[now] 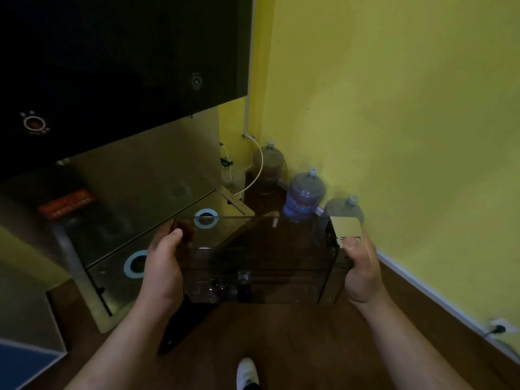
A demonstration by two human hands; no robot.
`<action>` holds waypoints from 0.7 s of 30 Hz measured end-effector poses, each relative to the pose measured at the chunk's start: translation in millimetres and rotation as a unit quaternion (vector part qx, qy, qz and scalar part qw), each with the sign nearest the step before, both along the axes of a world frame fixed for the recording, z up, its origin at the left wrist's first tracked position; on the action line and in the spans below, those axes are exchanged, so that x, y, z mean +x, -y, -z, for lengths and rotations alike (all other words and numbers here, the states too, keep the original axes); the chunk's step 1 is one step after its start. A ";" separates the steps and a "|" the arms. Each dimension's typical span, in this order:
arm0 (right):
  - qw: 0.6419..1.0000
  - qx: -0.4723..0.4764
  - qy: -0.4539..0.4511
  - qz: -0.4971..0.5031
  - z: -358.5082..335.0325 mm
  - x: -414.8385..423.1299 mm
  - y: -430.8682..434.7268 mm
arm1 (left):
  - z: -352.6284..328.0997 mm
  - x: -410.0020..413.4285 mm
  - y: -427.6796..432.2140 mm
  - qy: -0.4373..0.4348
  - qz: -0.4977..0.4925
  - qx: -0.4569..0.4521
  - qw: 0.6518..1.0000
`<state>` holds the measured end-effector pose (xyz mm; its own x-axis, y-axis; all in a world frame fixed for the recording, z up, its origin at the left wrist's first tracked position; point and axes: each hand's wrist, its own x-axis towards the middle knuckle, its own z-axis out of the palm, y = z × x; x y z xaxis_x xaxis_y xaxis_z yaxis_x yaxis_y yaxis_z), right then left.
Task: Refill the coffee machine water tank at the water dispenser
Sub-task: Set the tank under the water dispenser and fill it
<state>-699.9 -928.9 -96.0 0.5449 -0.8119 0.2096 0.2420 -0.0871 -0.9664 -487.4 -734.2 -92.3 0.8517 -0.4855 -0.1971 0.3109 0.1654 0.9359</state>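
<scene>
I carry a clear, smoke-tinted water tank (261,260) level in front of me, with a metallic end plate on its right side. My left hand (163,266) grips its left end, thumb over the rim. My right hand (361,266) grips the right end, thumb on the metallic plate. To the left stands the water dispenser (118,66), a dark front panel with two round lit buttons above a steel recess. Its steel drip tray (157,243) has two blue-ringed drain holes; the tank's left end hangs over the tray's right part.
Three large water bottles (305,197) stand in the corner by the yellow wall (408,122), with a white hose running to a pipe. A wall socket (498,329) sits low on the right. My white shoe (247,372) is on the dark wooden floor.
</scene>
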 end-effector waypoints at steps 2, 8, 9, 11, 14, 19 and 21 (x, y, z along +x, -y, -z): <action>0.999 0.004 0.014 -0.035 -2.9 17.2 22.5 | 5.6 13.0 18.8 -0.044 -0.021 -0.010 0.999; 0.999 0.011 -0.024 -0.047 -4.8 64.8 74.9 | 6.5 46.0 56.3 0.006 -0.068 0.008 0.998; 0.998 0.010 -0.027 -0.052 -3.1 71.2 83.1 | 5.6 49.9 60.2 0.014 -0.071 0.012 0.997; 0.997 0.002 -0.034 -0.067 -1.5 84.3 96.9 | 2.8 56.0 65.9 0.016 -0.080 0.014 0.997; 0.994 -0.002 -0.030 -0.101 1.3 106.9 116.3 | 3.6 64.9 70.9 0.006 -0.100 0.013 0.995; 0.987 -0.018 -0.020 -0.157 3.8 146.3 145.4 | 8.1 77.8 83.3 0.005 -0.151 0.020 0.988; 0.988 -0.035 -0.023 -0.148 6.5 161.1 157.2 | 8.5 80.3 90.2 -0.001 -0.167 0.017 0.986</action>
